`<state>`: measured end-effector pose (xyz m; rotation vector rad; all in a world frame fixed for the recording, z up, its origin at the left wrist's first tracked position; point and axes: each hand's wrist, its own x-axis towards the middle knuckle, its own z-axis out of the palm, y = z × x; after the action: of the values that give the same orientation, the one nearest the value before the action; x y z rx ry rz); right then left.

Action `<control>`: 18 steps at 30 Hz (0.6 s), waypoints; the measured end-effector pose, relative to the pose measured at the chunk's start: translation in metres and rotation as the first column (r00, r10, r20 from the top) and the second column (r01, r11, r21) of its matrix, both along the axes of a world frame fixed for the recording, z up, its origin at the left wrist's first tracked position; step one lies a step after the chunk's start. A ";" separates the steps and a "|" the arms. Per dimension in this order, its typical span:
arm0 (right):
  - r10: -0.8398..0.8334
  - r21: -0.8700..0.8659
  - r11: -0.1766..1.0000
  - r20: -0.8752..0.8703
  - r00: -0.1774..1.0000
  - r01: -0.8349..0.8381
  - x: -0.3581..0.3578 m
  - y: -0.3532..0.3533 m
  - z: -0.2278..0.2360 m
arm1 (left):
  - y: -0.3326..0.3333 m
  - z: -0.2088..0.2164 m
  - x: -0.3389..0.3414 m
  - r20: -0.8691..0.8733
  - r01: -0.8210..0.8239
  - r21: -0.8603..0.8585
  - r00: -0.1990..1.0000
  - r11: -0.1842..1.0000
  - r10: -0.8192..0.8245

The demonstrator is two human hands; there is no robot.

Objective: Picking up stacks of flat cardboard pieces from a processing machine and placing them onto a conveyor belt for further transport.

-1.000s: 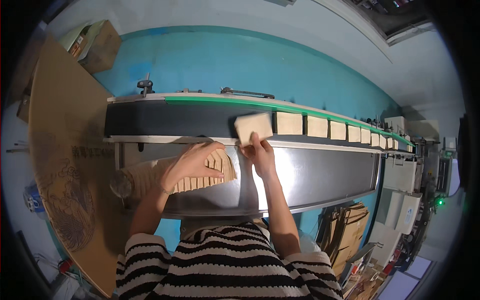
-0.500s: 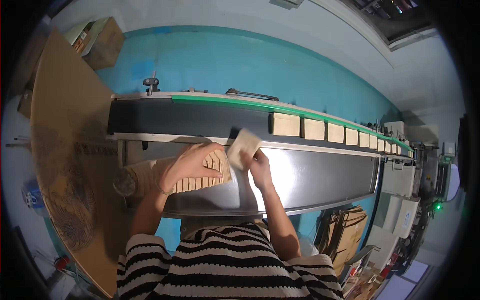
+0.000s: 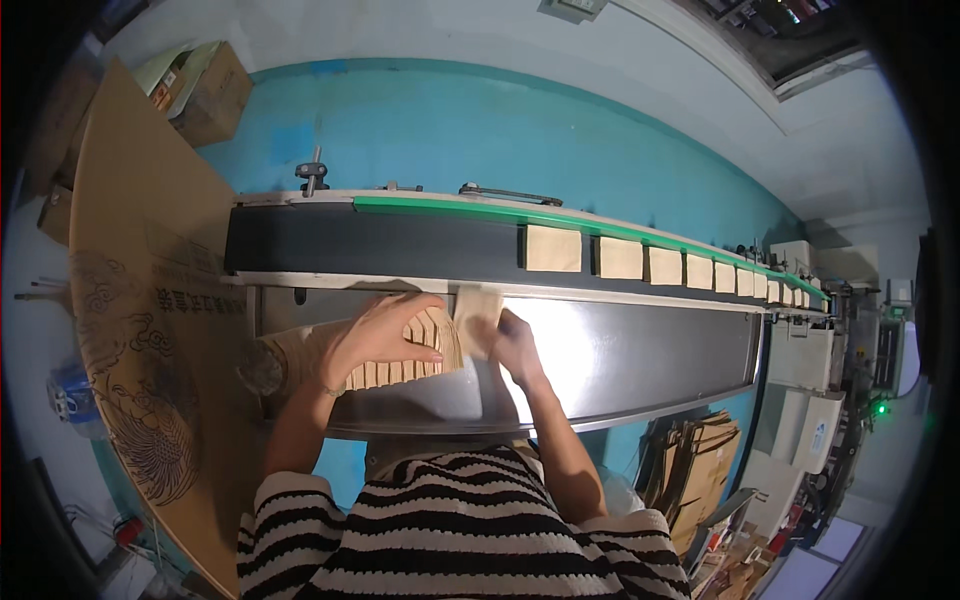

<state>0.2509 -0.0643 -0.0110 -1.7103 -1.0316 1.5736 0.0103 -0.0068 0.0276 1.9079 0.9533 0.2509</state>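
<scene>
A row of thin beige packets (image 3: 385,374) stands on edge, packed tightly together, on the steel tray (image 3: 630,350). My left hand (image 3: 385,328) is curled over the row near its right end, thumb on the near side and fingers on the far side. Just off that end, my right hand (image 3: 515,348) grips a single beige packet (image 3: 479,308), blurred by motion. A clear, shiny round object (image 3: 262,368) sits against the row's left end.
Beyond the tray runs a dark conveyor belt (image 3: 400,238) with a green guide rail (image 3: 440,208). Several spaced packets (image 3: 553,249) lie on it toward the right. A large cardboard sheet (image 3: 150,300) stands at left; flattened cartons (image 3: 690,465) lean below right.
My right hand and its packet have come slightly nearer and left, closer to the row's end. My left hand keeps its grip. Packets on the belt sit at slightly different spots.
</scene>
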 end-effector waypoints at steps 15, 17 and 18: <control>-0.034 -0.116 0.993 -0.107 0.994 0.021 -0.020 -0.014 0.012 | 0.001 0.005 -0.006 0.051 -0.002 -0.005 0.999 1.000 0.002; -0.020 0.019 1.000 -0.048 0.999 0.021 -0.017 -0.010 -0.009 | -0.003 -0.005 -0.010 0.053 -0.028 0.000 0.998 1.000 0.028; -0.017 0.155 0.988 0.013 1.000 0.015 -0.015 -0.007 -0.019 | -0.005 -0.008 -0.012 0.056 -0.051 0.007 0.997 0.999 0.051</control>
<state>0.2356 -0.0716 -0.0304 -1.6219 -1.1146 1.4341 -0.0014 -0.0114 0.0192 1.8761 0.9659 0.3368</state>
